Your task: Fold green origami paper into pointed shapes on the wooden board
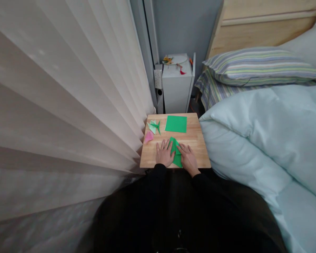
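A partly folded green paper (177,161) lies on a small wooden table (200,154) near its front edge. My left hand (164,153) is spread flat, its thumb side against the paper's left edge. At the right edge, my right hand (189,158) touches the paper with a fingertip extended; its other fingers look partly curled. Behind the hands rests a flat stack of green square paper (176,124). Green folded figures (154,126) and a pink folded piece (149,136) sit at the table's left side.
Pleated curtains (94,88) hang along the left, reaching the table's edge. A bed with a pale blue quilt (265,126) and striped pillow (263,66) stands on the right. Behind the table is a white cabinet (176,89) with small ornaments on top.
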